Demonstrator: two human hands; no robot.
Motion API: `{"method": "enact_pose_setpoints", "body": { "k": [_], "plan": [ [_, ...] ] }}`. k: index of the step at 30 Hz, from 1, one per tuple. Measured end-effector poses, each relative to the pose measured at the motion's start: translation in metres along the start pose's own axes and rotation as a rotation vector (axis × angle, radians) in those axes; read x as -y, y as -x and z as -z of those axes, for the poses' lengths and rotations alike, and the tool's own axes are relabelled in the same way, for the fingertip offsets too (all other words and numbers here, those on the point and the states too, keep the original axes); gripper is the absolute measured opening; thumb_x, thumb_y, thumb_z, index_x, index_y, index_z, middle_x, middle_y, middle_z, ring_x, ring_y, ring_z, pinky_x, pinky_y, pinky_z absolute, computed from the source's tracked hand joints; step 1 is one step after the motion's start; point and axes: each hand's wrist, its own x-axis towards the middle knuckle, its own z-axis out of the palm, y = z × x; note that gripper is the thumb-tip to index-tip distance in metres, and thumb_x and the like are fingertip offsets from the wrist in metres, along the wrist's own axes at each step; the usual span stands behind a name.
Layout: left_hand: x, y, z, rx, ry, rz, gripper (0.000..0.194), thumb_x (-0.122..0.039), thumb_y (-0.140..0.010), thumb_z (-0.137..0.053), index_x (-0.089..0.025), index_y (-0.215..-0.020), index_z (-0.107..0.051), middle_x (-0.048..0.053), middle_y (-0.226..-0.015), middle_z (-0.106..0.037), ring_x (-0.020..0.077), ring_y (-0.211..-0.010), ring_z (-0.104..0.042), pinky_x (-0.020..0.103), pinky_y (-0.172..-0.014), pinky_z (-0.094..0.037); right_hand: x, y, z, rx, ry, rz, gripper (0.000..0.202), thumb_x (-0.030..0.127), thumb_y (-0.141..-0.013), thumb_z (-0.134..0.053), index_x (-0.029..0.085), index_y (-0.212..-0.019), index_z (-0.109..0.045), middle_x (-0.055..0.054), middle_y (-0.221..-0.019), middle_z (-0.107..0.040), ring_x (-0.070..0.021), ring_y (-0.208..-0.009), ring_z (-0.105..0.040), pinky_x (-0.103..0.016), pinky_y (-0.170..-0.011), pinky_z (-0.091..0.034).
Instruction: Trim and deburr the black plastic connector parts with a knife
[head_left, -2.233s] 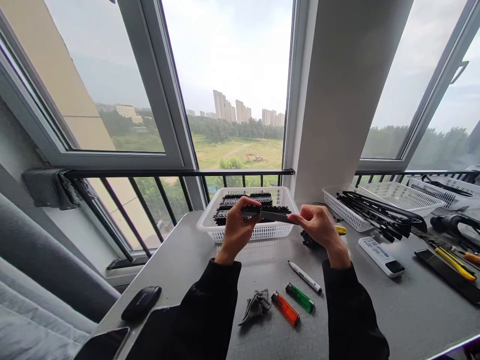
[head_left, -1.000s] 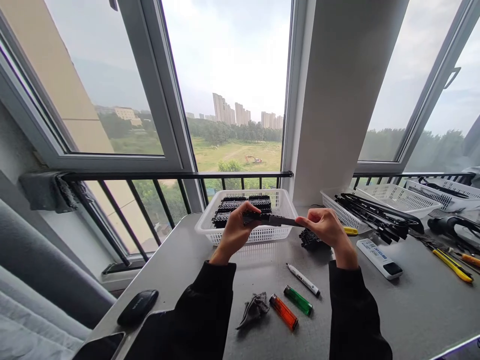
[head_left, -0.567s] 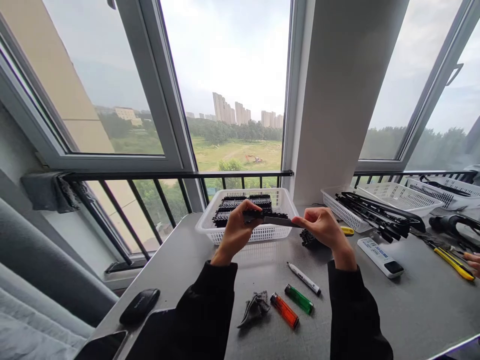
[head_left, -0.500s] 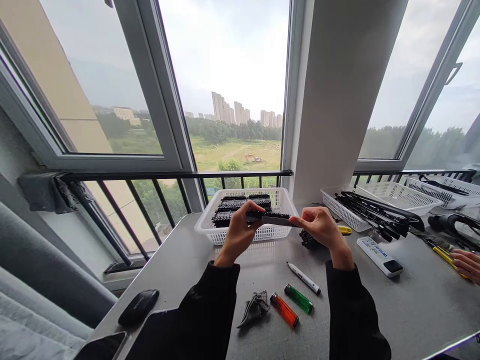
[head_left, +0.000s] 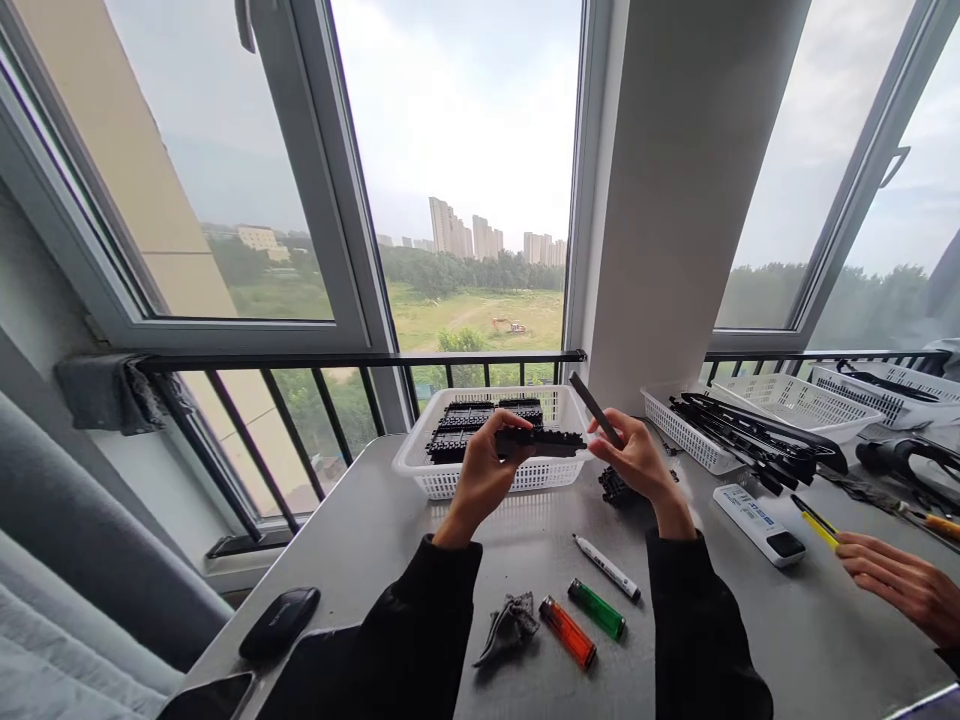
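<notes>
Between finger and thumb, my left hand (head_left: 486,478) holds a black toothed part (head_left: 551,442) in front of a white basket (head_left: 466,482). My right hand (head_left: 637,462) grips a thin dark flat strip (head_left: 595,408), which slants up and to the left, apart from the toothed part. Rows of black toothed parts (head_left: 456,415) lie in the basket. Under my right hand, more small black parts (head_left: 615,487) rest on the metal table.
A marker (head_left: 607,568), green lighter (head_left: 596,608), orange lighter (head_left: 568,632) and grey cloth (head_left: 508,628) lie nearer. At right are a white device (head_left: 759,525), baskets of black strips (head_left: 694,435) and a person's hand (head_left: 900,575) with a yellow tool (head_left: 817,525).
The flat strip, earlier lying along the toothed part between both hands, is now separate and raised in my right hand. The other person's hand has moved left, lifting the yellow tool.
</notes>
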Motion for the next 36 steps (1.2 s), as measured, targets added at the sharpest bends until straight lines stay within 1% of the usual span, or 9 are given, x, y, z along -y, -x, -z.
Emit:
{"method": "enact_pose_setpoints", "body": {
  "k": [2,8,13,16,18,20,25,29,36],
  "plan": [
    [0.0,0.005,-0.003,0.008,-0.007,0.003,0.021,-0.018,-0.069,-0.07,-0.02,-0.088,-0.062,0.0,-0.082,-0.064,0.0173,-0.077,-0.061,0.03,-0.074,-0.046,0.004,-0.002,-0.009,0.067,-0.026,-0.019,0.041,0.057,-0.073,-0.07,0.019,-0.09,-0.064,0.003,-0.068,-0.054,-0.011,-0.056,-0.045,-0.022,-0.05,-0.032],
    [0.002,0.031,0.008,-0.036,0.058,0.042,0.021,-0.024,-0.071,-0.073,-0.02,-0.089,-0.062,0.003,-0.089,-0.063,0.0208,-0.087,-0.06,0.033,-0.083,-0.045,0.017,0.002,-0.025,0.248,-0.035,0.019,0.027,0.043,-0.076,-0.071,0.016,-0.081,-0.069,-0.002,-0.077,-0.064,-0.0166,-0.073,-0.059,-0.025,-0.064,-0.043],
    [0.006,0.057,0.005,-0.398,0.201,0.175,0.057,-0.034,-0.068,-0.081,-0.027,-0.118,-0.054,0.008,-0.131,-0.05,0.0273,-0.126,-0.044,0.036,-0.102,-0.035,0.031,0.024,-0.047,0.136,-0.111,0.082,0.025,0.04,-0.076,-0.072,0.016,-0.083,-0.071,-0.002,-0.081,-0.066,-0.0165,-0.074,-0.059,-0.025,-0.065,-0.046],
    [0.008,0.072,-0.01,-0.27,0.626,0.475,0.07,-0.043,-0.069,-0.08,-0.03,-0.126,-0.042,0.009,-0.122,-0.056,0.0252,-0.114,-0.056,0.037,-0.095,-0.041,0.034,0.044,-0.056,0.07,-0.103,0.088,0.024,0.04,-0.076,-0.072,0.016,-0.08,-0.071,-0.002,-0.078,-0.065,-0.0158,-0.073,-0.058,-0.025,-0.066,-0.046],
    [0.009,0.081,-0.021,-0.132,0.891,0.523,0.074,-0.043,-0.068,-0.081,-0.029,-0.126,-0.037,0.007,-0.108,-0.064,0.0236,-0.101,-0.064,0.038,-0.092,-0.045,0.034,0.058,-0.056,0.081,-0.082,0.075,0.025,0.04,-0.075,-0.073,0.016,-0.079,-0.071,-0.001,-0.074,-0.063,-0.015,-0.07,-0.057,-0.025,-0.065,-0.045],
    [0.009,0.088,-0.028,-0.098,1.001,0.522,0.07,-0.038,-0.069,-0.081,-0.03,-0.124,-0.037,0.003,-0.1,-0.067,0.021,-0.095,-0.067,0.037,-0.093,-0.046,0.031,0.07,-0.052,0.109,-0.063,0.048,0.027,0.042,-0.073,-0.074,0.016,-0.082,-0.072,0.0,-0.07,-0.061,-0.0145,-0.068,-0.056,-0.025,-0.064,-0.045],
    [0.026,0.095,-0.025,-0.076,1.006,0.51,0.046,-0.034,-0.074,-0.076,-0.025,-0.11,-0.048,0.003,-0.101,-0.068,0.0191,-0.094,-0.067,0.037,-0.094,-0.047,0.003,0.09,-0.033,-0.007,0.004,-0.061,0.038,0.049,-0.077,-0.067,0.018,-0.099,-0.067,-0.001,-0.078,-0.062,-0.014,-0.063,-0.055,-0.025,-0.058,-0.044],
    [0.049,0.095,-0.011,-0.113,1.046,0.602,0.038,-0.036,-0.073,-0.074,-0.022,-0.102,-0.053,0.004,-0.097,-0.067,0.0186,-0.087,-0.068,0.036,-0.09,-0.05,-0.034,0.102,-0.024,-0.142,0.199,-0.166,0.029,0.042,-0.084,-0.052,0.018,-0.099,-0.061,-0.004,-0.081,-0.063,-0.0166,-0.068,-0.058,-0.029,-0.064,-0.046],
    [0.072,0.094,-0.006,-0.115,1.08,0.664,0.021,-0.031,-0.079,-0.066,-0.019,-0.095,-0.06,0.003,-0.085,-0.069,0.0168,-0.073,-0.066,0.029,-0.07,-0.054,-0.079,0.121,-0.04,-0.063,0.324,-0.242,0.019,0.02,-0.068,-0.059,0.02,-0.087,-0.062,0.0,-0.074,-0.061,-0.0163,-0.068,-0.057,-0.025,-0.063,-0.044]
  ]
}}
